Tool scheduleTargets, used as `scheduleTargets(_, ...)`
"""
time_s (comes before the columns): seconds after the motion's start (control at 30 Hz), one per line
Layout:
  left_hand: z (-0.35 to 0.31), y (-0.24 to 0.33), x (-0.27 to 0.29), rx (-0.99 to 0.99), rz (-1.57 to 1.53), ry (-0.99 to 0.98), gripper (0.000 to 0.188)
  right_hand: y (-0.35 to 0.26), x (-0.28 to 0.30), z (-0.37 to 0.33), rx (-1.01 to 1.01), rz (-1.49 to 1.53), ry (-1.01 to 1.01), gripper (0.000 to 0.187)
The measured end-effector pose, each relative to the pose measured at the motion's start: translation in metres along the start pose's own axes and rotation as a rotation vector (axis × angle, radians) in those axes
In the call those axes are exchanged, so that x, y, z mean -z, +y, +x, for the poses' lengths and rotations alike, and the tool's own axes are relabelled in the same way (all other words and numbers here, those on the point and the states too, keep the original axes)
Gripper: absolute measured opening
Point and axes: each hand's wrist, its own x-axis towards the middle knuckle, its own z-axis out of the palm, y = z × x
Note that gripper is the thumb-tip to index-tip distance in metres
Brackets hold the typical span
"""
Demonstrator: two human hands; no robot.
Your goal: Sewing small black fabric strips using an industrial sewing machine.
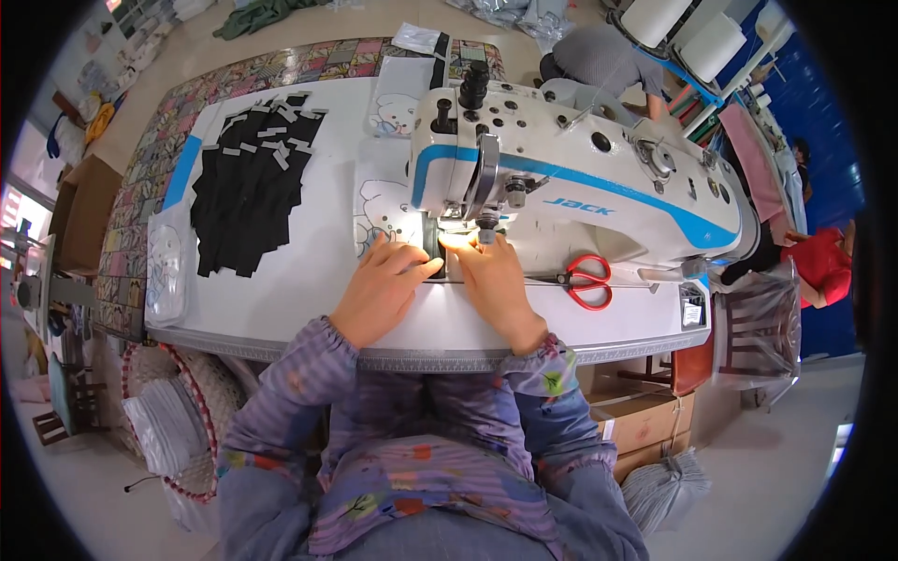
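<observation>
1. My left hand (382,285) lies flat on the white bench (309,280), fingers stretched forward and pressed down on a narrow black fabric strip (434,245) that runs under the needle area of the machine.
2. My right hand (494,280) lies just beside it on the other side of the strip, fingertips close to the presser foot (485,234); its grip is flat and pressing too, not pinching anything.
3. The strip lies between my two hands, lit by the machine's lamp; its near end is hidden by my fingers, so I cannot tell how far it reaches toward me.
4. The white industrial sewing machine with blue stripes (571,178) stands on the bench straight ahead, its head over my fingertips.
5. A pair of red-handled scissors (586,279) lies on the machine bed to the right of my right hand, near but not touching it.
6. A loose pile of black fabric strips with small grey tabs (251,182) is spread on the bench well to the left of my left hand.
7. A clear plastic bag (166,271) lies at the bench's left edge.
8. A patchwork patterned cloth (140,187) covers the surface beyond the bench on the left and at the back.
9. Large white thread cones (711,42) stand behind the machine at upper right.
10. Cardboard boxes (645,421) sit on the floor under the bench's right side.
</observation>
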Motion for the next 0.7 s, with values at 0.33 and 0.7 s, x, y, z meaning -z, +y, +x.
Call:
scheduleTargets(0.33,0.029,-0.034,-0.004,-0.003,-0.066,0.013,0.028,0.002,0.003,0.002,0.008,0.032,0.073,0.010)
scheduleTargets(0.7,0.048,-0.057,-0.014,-0.004,-0.102,0.060,0.017,0.014,0.041,0.022,-0.108,0.151,0.359,0.008)
